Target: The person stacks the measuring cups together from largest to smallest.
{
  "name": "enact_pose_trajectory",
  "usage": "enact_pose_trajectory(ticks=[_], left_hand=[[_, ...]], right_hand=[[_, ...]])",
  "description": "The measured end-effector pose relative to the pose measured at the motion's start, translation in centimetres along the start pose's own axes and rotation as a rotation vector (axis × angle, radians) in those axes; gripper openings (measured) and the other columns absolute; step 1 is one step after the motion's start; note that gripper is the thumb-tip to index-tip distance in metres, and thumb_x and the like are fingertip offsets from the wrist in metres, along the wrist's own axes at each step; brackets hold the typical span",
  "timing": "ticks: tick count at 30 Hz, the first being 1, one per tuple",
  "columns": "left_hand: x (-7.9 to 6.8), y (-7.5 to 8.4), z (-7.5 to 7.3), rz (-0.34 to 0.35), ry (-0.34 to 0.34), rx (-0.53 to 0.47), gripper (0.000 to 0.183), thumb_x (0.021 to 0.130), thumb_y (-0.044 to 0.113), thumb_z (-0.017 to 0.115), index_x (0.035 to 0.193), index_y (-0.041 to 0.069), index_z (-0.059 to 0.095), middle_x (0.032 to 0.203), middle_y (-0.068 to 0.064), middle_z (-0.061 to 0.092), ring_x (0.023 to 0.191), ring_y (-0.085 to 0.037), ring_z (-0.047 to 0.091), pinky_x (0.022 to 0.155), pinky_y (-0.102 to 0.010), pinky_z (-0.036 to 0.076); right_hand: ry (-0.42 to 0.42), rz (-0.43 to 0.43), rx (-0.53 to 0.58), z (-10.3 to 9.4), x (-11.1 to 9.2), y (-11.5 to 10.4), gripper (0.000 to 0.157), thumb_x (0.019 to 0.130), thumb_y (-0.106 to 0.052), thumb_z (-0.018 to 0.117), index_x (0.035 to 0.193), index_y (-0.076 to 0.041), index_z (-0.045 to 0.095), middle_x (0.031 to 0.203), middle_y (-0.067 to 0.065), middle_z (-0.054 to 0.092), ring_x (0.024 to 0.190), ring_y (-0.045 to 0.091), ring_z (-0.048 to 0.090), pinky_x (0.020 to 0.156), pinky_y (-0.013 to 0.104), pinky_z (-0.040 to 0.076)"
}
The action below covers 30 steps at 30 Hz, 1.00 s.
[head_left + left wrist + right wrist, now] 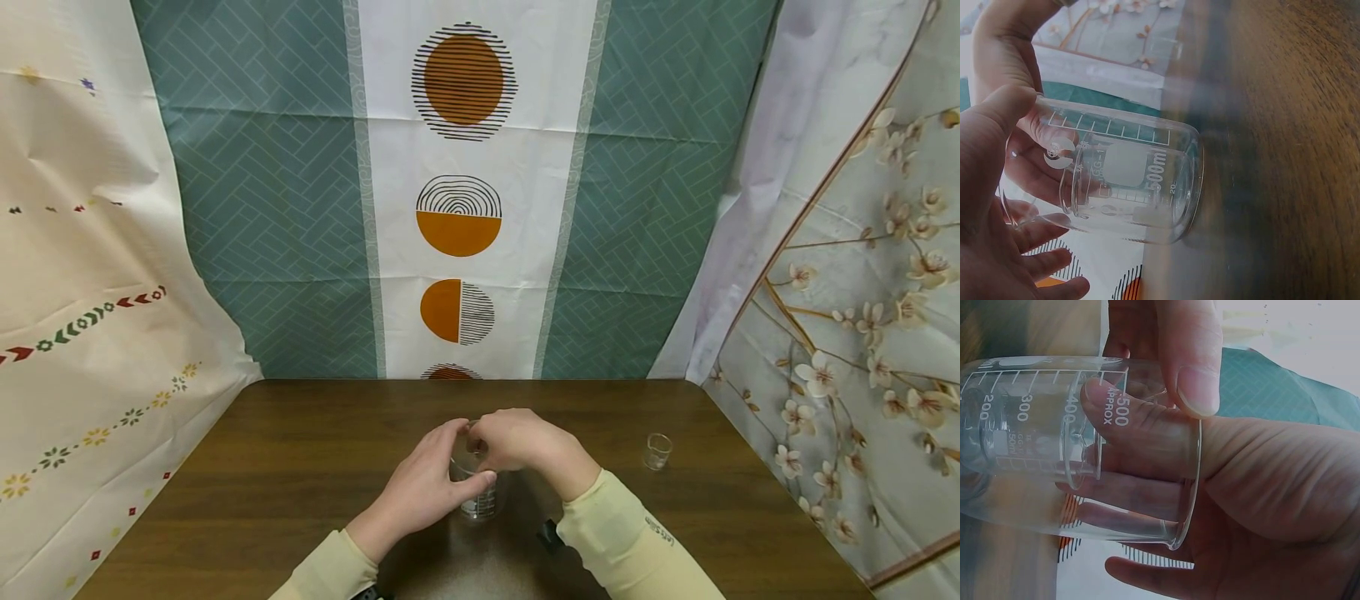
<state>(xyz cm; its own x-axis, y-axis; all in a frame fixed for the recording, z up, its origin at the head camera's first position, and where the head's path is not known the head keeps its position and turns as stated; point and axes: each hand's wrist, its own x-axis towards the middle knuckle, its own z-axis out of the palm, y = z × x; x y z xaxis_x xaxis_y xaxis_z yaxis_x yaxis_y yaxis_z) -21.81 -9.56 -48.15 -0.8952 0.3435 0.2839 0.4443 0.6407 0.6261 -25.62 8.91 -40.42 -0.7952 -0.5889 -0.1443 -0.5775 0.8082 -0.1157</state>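
Observation:
A large clear glass beaker (478, 505), marked 500 ml, stands upright at the front middle of the brown table. My left hand (427, 479) holds it near the rim, thumb on the near side and fingers round the far side. Inside sits a smaller glass beaker (1029, 440); two rims show there, and I cannot tell whether another is nested in it. From above, my right hand (521, 443) reaches into the large beaker. Its thumb and fingers pinch the smaller beaker near its rim, seen through the glass in the right wrist view.
To the right on the table (315, 467) stands a tiny glass beaker (657, 451). A teal and white curtain (292, 208) hangs behind the table. Patterned cloths line the left and right sides.

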Motion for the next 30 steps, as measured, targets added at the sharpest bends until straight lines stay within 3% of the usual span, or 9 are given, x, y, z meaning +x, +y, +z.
enact_pose_trajectory(ticks=[30], left_hand=[[-0.01, -0.09, 0.01, -0.003, 0.003, -0.002, 0.094, 0.094, 0.067, 0.079, 0.160, 0.008, 0.048, 0.158, -0.011, 0.056, 0.144, -0.033, 0.054, 0.109, -0.061, 0.051]], right_hand=[[-0.008, -0.005, -0.006, -0.10, 0.09, 0.00, 0.027, 0.093, -0.026, 0.088, 0.120, -0.021, 0.085, 0.111, -0.013, 0.079, 0.096, 0.010, 0.070, 0.090, 0.037, 0.059]])
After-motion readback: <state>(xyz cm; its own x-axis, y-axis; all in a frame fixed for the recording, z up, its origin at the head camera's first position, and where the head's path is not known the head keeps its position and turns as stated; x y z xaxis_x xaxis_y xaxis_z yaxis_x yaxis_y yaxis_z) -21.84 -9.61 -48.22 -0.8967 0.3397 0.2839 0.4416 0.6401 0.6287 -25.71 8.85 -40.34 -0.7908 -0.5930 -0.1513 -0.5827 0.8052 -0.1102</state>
